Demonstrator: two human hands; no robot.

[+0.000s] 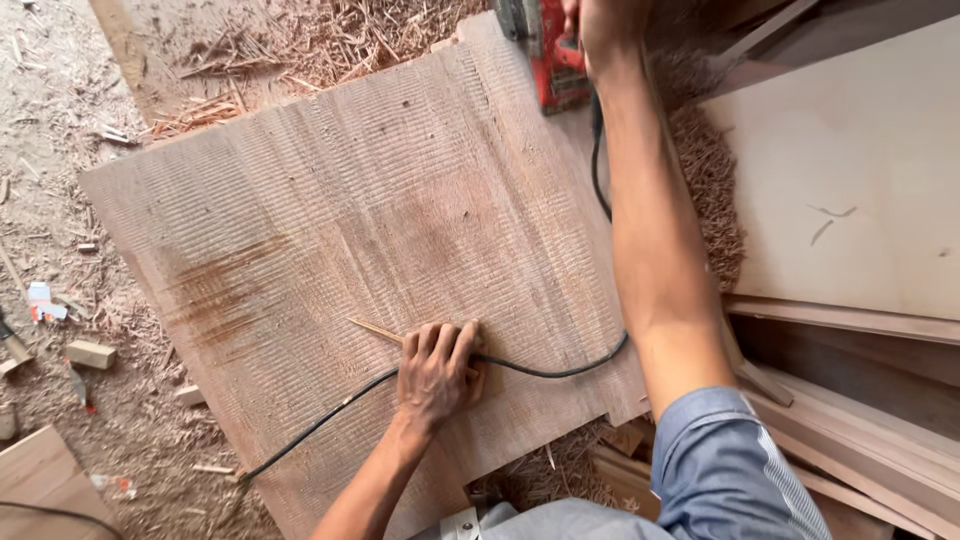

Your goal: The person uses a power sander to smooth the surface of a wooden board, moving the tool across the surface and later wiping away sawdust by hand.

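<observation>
A large rough wooden board (350,210) with ridged saw marks lies flat in front of me. My left hand (435,368) presses palm-down on its near part, on top of a black power cord (320,420) and beside a thin wood sliver (375,330). My right hand (600,25) reaches to the board's far edge and grips a red power tool (555,55), partly cut off by the top of the frame. The cord runs from the tool along my right arm, under my left hand, and off the board to the lower left.
Sawdust and shavings (330,40) cover the floor around the board. A pale plywood sheet (850,170) lies to the right, with stacked planks (860,420) below it. Small wood offcuts (90,353) and scraps lie at the left.
</observation>
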